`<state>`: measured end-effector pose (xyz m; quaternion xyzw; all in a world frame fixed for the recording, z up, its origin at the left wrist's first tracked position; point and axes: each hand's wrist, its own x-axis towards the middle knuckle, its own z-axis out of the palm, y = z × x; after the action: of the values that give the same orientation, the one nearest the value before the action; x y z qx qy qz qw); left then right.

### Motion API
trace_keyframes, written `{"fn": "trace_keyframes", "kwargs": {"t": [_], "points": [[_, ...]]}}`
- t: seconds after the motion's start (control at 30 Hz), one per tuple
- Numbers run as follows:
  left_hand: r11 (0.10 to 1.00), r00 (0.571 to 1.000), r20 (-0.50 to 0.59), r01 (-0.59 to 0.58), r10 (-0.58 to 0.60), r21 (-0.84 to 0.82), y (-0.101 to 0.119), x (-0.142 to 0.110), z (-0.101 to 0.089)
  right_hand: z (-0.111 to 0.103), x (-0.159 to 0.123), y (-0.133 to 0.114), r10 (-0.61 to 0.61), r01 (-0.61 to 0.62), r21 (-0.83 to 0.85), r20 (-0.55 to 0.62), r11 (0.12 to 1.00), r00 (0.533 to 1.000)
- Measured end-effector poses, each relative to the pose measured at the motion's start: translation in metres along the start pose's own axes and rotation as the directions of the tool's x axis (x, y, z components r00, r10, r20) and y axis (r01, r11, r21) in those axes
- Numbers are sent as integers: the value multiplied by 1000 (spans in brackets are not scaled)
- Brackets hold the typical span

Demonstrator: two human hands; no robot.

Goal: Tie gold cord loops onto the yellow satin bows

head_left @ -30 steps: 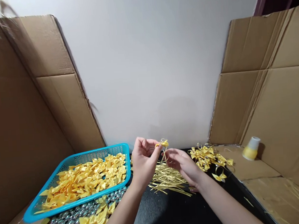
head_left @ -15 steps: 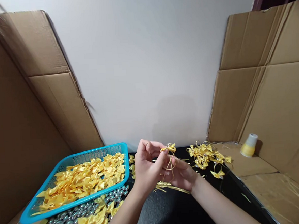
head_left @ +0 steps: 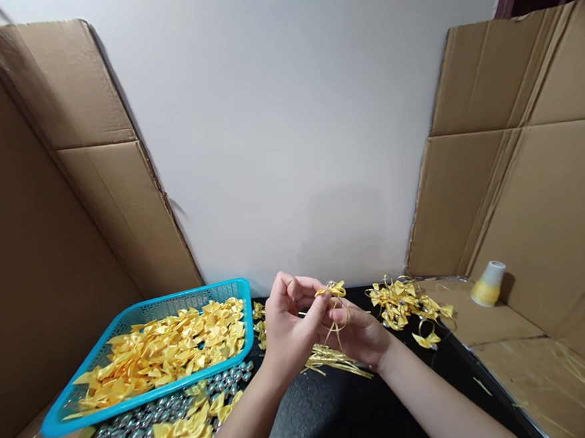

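My left hand (head_left: 290, 322) pinches a small yellow ribbon bow (head_left: 334, 289) between thumb and forefinger. A shiny bead seems to sit at the top of the bow. Thin gold cord (head_left: 337, 342) loops down from it between my two hands. Close beside, my right hand (head_left: 365, 334) has its thumb and fingers closed on the cord; its lower fingers are partly hidden. Beneath the hands, several cut gold strips (head_left: 340, 361) lie on the black tabletop (head_left: 326, 410).
A blue plastic basket (head_left: 249, 315) full of yellow bows stands at the left. Silvery beads (head_left: 131, 430) and loose bows (head_left: 180, 437) lie before it. Beaded bows with cord (head_left: 399, 305) are piled at the right. A white-and-yellow spool (head_left: 489, 285) stands by the cardboard wall (head_left: 548, 228).
My right hand has shifted slightly right and down, and the cord loop between the hands has changed shape. My left hand keeps its pinch on the bow, almost unmoved.
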<state>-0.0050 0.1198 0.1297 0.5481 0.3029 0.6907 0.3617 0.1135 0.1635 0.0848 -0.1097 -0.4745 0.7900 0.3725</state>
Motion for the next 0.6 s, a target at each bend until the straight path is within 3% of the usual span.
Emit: {"fn": "trace_keyframes", "kwargs": {"t": [0.27,0.47,0.53,0.6], "points": [[987,994,-34,102,-107,-123,3,7,-4,-26,5,-16,41,-53,-465,-36,884,999],[983,987,-60,138,-146,-118,2,8,-6,-45,-4,-27,137,-140,-728,-65,671,989],[984,986,-60,150,-157,-97,4,8,-6,-48,-9,-33,100,-152,-782,-115,605,988],[982,982,-44,179,-182,-65,7,8,-5,-45,-12,-42,-22,-144,-811,-189,568,982]]}}
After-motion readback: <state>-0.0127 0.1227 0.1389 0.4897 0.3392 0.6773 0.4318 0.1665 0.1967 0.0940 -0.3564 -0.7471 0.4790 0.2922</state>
